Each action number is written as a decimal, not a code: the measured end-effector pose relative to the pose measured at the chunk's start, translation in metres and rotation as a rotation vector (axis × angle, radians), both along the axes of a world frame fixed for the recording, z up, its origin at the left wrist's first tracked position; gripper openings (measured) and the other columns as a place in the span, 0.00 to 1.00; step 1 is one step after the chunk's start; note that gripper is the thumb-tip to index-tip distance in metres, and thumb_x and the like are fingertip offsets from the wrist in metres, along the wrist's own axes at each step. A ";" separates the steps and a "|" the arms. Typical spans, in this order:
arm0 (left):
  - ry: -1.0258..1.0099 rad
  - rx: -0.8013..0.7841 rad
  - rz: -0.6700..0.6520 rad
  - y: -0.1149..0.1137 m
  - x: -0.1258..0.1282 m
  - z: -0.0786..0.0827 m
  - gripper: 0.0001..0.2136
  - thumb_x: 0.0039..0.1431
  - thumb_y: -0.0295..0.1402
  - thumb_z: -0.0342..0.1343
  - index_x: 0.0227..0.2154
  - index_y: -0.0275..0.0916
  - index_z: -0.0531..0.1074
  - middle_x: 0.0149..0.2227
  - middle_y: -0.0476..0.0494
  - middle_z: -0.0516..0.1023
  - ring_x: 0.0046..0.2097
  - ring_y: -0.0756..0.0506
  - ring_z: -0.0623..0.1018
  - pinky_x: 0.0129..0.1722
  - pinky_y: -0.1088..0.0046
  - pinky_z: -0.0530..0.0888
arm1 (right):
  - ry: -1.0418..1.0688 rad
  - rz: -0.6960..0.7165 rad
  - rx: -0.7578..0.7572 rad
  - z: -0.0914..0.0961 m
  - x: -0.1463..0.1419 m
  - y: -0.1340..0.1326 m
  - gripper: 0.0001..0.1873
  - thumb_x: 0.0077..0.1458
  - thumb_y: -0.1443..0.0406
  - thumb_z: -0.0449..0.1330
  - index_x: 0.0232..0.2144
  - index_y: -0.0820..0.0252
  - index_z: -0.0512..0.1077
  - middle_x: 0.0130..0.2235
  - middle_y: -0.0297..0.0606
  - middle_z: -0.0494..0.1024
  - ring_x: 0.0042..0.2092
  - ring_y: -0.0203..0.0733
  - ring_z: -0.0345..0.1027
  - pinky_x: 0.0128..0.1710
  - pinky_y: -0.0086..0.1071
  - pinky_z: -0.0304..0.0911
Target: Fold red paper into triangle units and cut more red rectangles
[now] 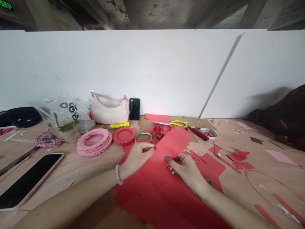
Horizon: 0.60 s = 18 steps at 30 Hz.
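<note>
A wide strip of red paper (175, 140) slants up to the right above a pile of larger red sheets (152, 194). My left hand (139, 156), with a beaded bracelet on the wrist, pinches the strip's left edge between thumb and fingers. At the strip's right edge, my right hand (187, 170) has its thumb on the paper and its fingers curled beneath. A green piece (209, 183) shows by the right wrist, and more green is partly hidden under the fingers; I cannot make out what it belongs to.
Behind the strip lie yellow-handled scissors (178, 123), red scraps (160, 131) and tape rolls (143, 137). Pink paper rings (94, 141), a red ring (124, 136), a glue stick (119, 125), a phone (30, 181) and a handbag (109, 111) are left. Cut pieces (238, 156) litter the right.
</note>
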State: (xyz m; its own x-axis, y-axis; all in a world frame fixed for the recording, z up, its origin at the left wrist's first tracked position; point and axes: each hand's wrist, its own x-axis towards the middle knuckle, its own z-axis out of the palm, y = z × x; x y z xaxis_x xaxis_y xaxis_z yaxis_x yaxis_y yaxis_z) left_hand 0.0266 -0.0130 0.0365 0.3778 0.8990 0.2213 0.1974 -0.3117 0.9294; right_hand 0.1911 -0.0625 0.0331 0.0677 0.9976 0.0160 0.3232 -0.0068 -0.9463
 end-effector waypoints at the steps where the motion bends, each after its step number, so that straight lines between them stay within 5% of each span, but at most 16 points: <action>1: 0.013 0.006 -0.006 0.001 -0.001 0.000 0.12 0.50 0.37 0.51 0.17 0.35 0.67 0.19 0.52 0.58 0.25 0.52 0.59 0.23 0.78 0.58 | 0.002 0.011 0.004 -0.001 0.001 0.001 0.14 0.44 0.59 0.57 0.15 0.60 0.64 0.15 0.31 0.67 0.18 0.34 0.60 0.18 0.27 0.55; 9: -0.054 -0.230 -0.034 -0.001 0.001 -0.006 0.09 0.49 0.37 0.51 0.24 0.35 0.69 0.22 0.52 0.59 0.25 0.53 0.62 0.26 0.78 0.65 | 0.023 0.006 0.185 -0.010 0.008 0.004 0.14 0.47 0.56 0.56 0.20 0.58 0.59 0.18 0.27 0.62 0.19 0.31 0.57 0.17 0.24 0.56; 14: -0.122 -0.262 -0.080 -0.003 0.002 -0.007 0.10 0.49 0.35 0.51 0.18 0.35 0.64 0.20 0.54 0.53 0.24 0.55 0.58 0.23 0.81 0.63 | 0.035 0.022 0.219 -0.009 0.007 0.003 0.13 0.48 0.59 0.55 0.18 0.58 0.58 0.18 0.26 0.57 0.19 0.31 0.54 0.17 0.23 0.55; 18: -0.233 -0.415 -0.085 -0.002 0.000 -0.008 0.07 0.47 0.34 0.55 0.22 0.35 0.67 0.20 0.54 0.58 0.23 0.56 0.60 0.23 0.81 0.65 | 0.079 0.128 0.204 -0.009 0.009 0.002 0.12 0.48 0.62 0.54 0.16 0.59 0.62 0.19 0.30 0.63 0.22 0.33 0.59 0.21 0.26 0.58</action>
State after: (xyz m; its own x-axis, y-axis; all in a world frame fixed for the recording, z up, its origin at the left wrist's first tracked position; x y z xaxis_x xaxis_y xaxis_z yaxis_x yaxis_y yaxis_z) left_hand 0.0268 -0.0148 0.0282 0.4369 0.8974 -0.0622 -0.0413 0.0891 0.9952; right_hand 0.2004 -0.0607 0.0242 -0.0496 0.9748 0.2174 0.2344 0.2230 -0.9462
